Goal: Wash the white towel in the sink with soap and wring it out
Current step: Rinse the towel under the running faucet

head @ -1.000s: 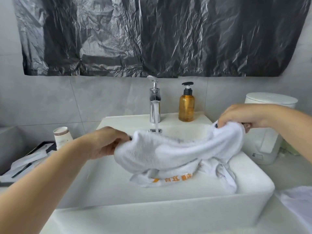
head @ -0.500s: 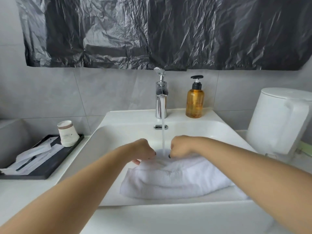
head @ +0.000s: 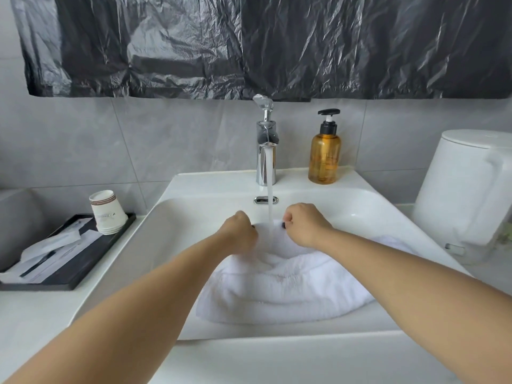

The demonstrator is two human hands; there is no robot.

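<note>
Grey tiles back the sink [head: 177, 245], where the towel [head: 282, 289] now lies bunched in the basin instead of stretched above it. Left hand [head: 239, 232] and right hand [head: 303, 225], brought together, each grip its far edge under the tap's [head: 266, 139] stream.

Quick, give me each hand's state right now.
Left hand: closed, gripping the towel under the running water.
Right hand: closed, gripping the same towel on the other side of the stream.
</note>
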